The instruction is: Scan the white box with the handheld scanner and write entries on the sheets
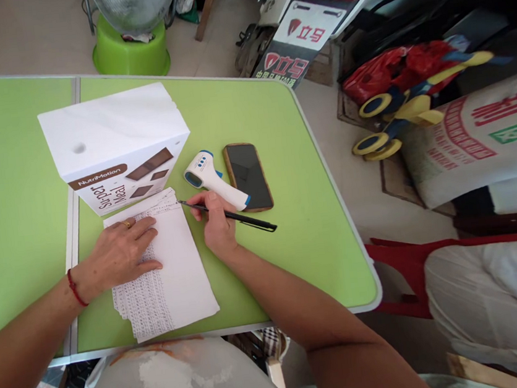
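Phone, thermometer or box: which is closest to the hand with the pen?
The thermometer, white and blue: its handle lies right beside the right hand. The phone lies past that handle; the box stands at the paper's top edge.

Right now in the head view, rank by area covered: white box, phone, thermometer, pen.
Largest to smallest:
1. White box
2. Phone
3. Thermometer, slimmer than the phone
4. Pen, thin, partly covered by the right fingers
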Demonstrator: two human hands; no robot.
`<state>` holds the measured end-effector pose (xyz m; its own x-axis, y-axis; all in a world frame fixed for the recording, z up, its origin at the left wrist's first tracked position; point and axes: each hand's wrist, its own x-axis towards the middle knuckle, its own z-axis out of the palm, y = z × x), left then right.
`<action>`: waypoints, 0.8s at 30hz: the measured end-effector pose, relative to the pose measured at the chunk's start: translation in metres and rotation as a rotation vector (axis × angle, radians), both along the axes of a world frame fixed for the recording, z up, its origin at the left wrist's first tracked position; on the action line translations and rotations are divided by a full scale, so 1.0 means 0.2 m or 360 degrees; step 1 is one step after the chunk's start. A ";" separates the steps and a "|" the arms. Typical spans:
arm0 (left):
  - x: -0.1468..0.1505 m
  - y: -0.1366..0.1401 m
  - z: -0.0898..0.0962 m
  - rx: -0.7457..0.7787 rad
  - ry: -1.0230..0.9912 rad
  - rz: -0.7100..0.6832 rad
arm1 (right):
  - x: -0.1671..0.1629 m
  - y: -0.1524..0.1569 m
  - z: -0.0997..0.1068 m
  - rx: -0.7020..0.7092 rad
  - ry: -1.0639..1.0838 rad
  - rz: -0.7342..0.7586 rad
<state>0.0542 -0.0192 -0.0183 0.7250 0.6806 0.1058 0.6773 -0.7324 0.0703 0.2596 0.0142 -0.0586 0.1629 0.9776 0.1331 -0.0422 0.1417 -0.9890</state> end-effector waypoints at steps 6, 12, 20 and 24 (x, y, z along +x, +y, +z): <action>0.11 -0.12 0.08 -0.0092 -0.0207 -0.0190 | 0.00 0.02 -0.01 -0.0081 0.0038 -0.0056; 0.21 -0.25 0.08 -0.0378 -0.0319 -0.0451 | -0.01 0.03 -0.02 -0.0113 0.0045 -0.0064; 0.26 -0.28 0.08 -0.0662 -0.0049 -0.0481 | -0.01 0.03 -0.02 -0.0088 0.0023 -0.0045; 0.26 -0.29 0.07 -0.0672 0.0000 -0.0472 | -0.01 0.03 -0.02 -0.0089 0.0025 -0.0063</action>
<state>0.1063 -0.0766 -0.0052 0.8933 0.4292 -0.1338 0.4448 -0.8008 0.4011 0.2579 0.0209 -0.0635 0.2031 0.9762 0.0755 -0.0533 0.0880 -0.9947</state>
